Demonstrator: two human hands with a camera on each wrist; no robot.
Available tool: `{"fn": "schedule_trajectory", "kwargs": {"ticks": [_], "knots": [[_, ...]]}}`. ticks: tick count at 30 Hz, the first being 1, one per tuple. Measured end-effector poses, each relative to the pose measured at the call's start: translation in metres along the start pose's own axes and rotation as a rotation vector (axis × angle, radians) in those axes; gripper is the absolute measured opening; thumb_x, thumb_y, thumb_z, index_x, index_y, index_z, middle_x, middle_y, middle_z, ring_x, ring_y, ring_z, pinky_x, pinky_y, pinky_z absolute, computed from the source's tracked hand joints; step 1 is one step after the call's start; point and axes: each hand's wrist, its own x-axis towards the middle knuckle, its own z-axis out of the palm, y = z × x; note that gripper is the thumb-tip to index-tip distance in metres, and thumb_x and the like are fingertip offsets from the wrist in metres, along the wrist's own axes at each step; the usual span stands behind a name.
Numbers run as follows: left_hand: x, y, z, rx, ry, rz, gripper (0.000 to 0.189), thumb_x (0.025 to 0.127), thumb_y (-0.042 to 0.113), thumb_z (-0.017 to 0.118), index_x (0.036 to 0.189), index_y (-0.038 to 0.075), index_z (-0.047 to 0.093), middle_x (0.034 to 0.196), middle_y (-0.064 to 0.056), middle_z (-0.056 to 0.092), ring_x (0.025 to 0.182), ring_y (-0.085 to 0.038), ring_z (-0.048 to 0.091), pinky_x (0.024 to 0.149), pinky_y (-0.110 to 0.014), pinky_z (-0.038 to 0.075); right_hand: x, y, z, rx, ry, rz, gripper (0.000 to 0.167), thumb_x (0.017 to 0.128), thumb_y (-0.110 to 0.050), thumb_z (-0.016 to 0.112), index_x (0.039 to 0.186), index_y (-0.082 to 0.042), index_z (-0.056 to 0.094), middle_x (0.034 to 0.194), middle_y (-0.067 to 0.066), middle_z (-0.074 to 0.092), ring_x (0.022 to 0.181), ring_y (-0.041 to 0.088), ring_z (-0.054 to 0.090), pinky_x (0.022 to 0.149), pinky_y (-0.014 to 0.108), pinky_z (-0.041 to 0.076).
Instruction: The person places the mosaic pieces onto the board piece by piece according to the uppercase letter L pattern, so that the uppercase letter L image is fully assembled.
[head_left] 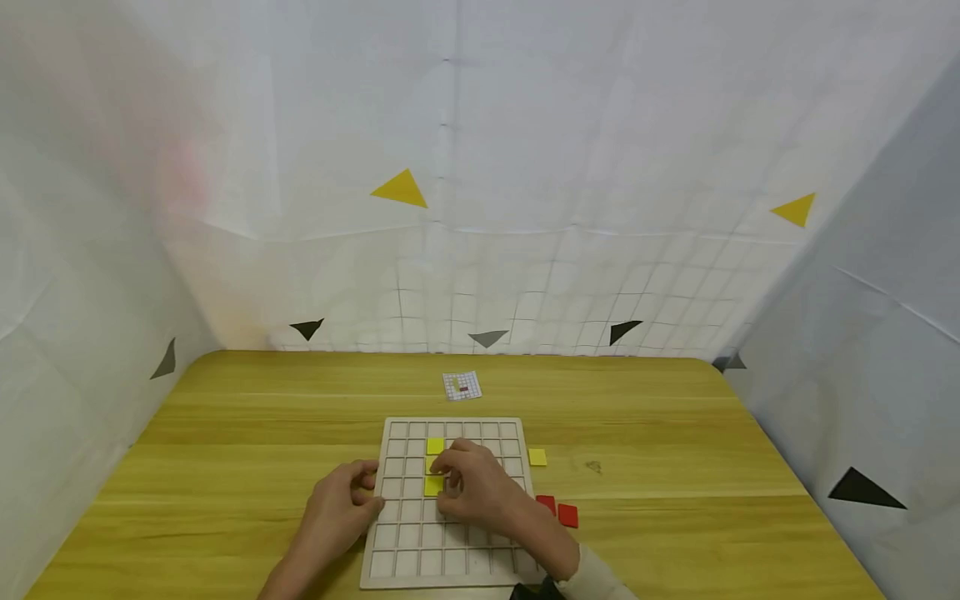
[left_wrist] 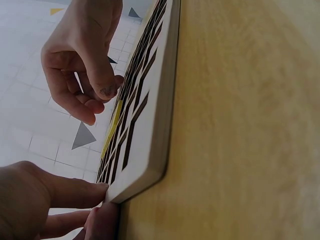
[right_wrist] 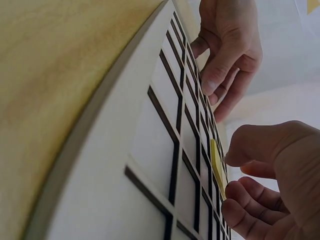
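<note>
A pale wooden grid board (head_left: 396,536) lies on the table, with yellow square tiles (head_left: 435,446) in a column in its upper part. My left hand (head_left: 337,508) grips the board's left edge between thumb and fingers. Over the column hovers my right hand (head_left: 480,487), its fingers loosely bent and spread apart with nothing seen between them. In the right wrist view its fingertips (right_wrist: 231,212) are close beside a yellow tile (right_wrist: 216,161) that stands slightly above the grid. The right hand partly covers the middle tile and the cells to its right.
Another yellow tile (head_left: 537,457) lies on the table right of the board. Below it are red tiles (head_left: 567,516), one partly behind the right wrist. A small printed grid card (head_left: 462,386) lies beyond the board. White sheeting (head_left: 525,208) with coloured triangles surrounds the wooden table (head_left: 247,433).
</note>
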Motion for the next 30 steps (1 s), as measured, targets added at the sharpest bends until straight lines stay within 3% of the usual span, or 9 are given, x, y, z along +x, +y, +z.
{"fn": "schedule_trajectory", "kwargs": {"ticks": [13, 22, 30], "knots": [[0.001, -0.001, 0.001, 0.014, -0.003, -0.025, 0.05, 0.078, -0.002, 0.077, 0.127, -0.003, 0.063, 0.098, -0.005, 0.063, 0.078, -0.014, 0.063, 0.06, -0.027, 0.053, -0.009, 0.01, -0.013, -0.018, 0.055, -0.025, 0.027, 0.077, 0.003, 0.073, 0.103, -0.003, 0.07, 0.095, 0.007, 0.061, 0.075, 0.014, 0.059, 0.063, 0.019, 0.049], [0.001, 0.0, 0.0, 0.047, -0.003, -0.019, 0.05, 0.078, 0.0, 0.077, 0.127, -0.003, 0.064, 0.098, -0.003, 0.063, 0.079, -0.014, 0.062, 0.064, -0.029, 0.052, -0.018, 0.015, -0.02, -0.032, 0.075, 0.05, 0.026, 0.076, 0.003, 0.073, 0.101, -0.004, 0.071, 0.092, 0.006, 0.06, 0.074, 0.013, 0.058, 0.064, 0.021, 0.05], [0.001, 0.0, 0.001, 0.036, -0.003, -0.012, 0.05, 0.078, -0.001, 0.077, 0.126, -0.003, 0.064, 0.097, -0.004, 0.064, 0.079, -0.014, 0.062, 0.064, -0.028, 0.052, -0.024, 0.026, -0.028, -0.053, 0.117, 0.016, 0.027, 0.073, 0.007, 0.072, 0.098, -0.003, 0.071, 0.088, 0.006, 0.059, 0.072, 0.016, 0.058, 0.062, 0.022, 0.05]]}}
